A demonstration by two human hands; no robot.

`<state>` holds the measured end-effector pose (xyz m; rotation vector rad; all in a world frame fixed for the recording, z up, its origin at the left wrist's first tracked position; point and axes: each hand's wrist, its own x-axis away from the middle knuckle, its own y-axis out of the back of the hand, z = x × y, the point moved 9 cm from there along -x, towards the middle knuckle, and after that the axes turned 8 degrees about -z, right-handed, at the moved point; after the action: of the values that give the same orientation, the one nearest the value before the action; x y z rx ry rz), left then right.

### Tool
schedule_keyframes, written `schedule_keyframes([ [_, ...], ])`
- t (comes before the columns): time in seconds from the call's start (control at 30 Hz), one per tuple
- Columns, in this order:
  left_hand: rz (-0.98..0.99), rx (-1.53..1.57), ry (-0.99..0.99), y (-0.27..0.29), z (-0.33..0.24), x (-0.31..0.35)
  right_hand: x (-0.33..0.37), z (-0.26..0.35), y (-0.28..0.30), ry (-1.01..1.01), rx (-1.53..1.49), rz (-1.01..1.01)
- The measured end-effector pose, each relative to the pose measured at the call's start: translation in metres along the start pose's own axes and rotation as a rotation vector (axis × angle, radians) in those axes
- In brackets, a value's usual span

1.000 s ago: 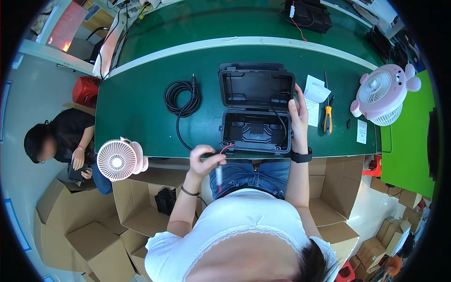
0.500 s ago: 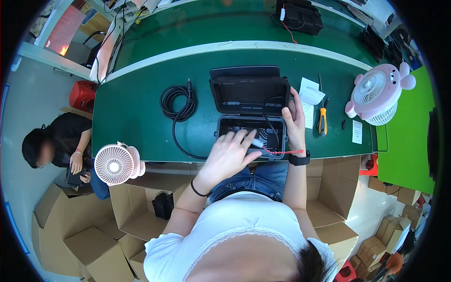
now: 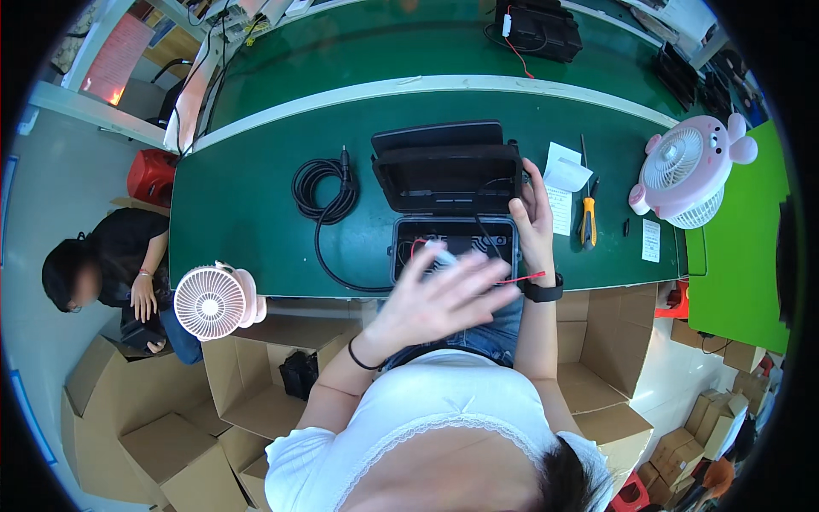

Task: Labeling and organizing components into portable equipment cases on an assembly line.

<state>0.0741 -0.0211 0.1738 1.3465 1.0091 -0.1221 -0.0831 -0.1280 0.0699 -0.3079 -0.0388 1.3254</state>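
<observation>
A black plastic case (image 3: 397, 247) lies at the near edge of the green table, its black lid (image 3: 452, 179) raised on the far side. Over the case's front hovers my left hand (image 3: 448, 294), fingers spread and slightly blurred, hiding part of the inside. A white connector (image 3: 437, 253) with red wire shows beside its fingers; whether they touch is unclear. My right hand (image 3: 536, 220) grips the lid's right edge, thumb in front and fingers behind. A thin red wire (image 3: 525, 277) runs across to my right wrist. A black cable coil (image 3: 324, 189) lies left of the case.
To the right are a yellow-handled screwdriver (image 3: 589, 224), paper slips (image 3: 560, 209) and a pink fan (image 3: 674, 171). Another pink fan (image 3: 212, 303) stands at the left edge. Cardboard boxes (image 3: 601, 341) sit below the table. A co-worker (image 3: 128, 256) handles a dark object at left.
My left hand has come up out of the case, and its fingers have spread toward the right. The lid has shifted slightly left, with my right hand still on it.
</observation>
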Motion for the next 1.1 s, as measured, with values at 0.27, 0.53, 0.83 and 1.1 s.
schedule_keyframes([
  [0.27,0.415,0.016,0.195,-0.056,0.020,0.012,0.007,-0.001,0.007,-0.019,0.070,0.005],
  [0.53,0.294,0.314,0.247,-0.050,0.025,0.005,0.008,-0.001,0.009,0.006,0.066,0.023],
  [0.83,0.156,0.285,0.437,-0.037,0.059,0.002,0.009,-0.002,0.011,-0.012,0.051,0.032],
  [1.1,0.230,0.381,0.351,-0.041,0.063,0.008,0.014,0.004,0.011,0.000,-0.008,0.074],
])
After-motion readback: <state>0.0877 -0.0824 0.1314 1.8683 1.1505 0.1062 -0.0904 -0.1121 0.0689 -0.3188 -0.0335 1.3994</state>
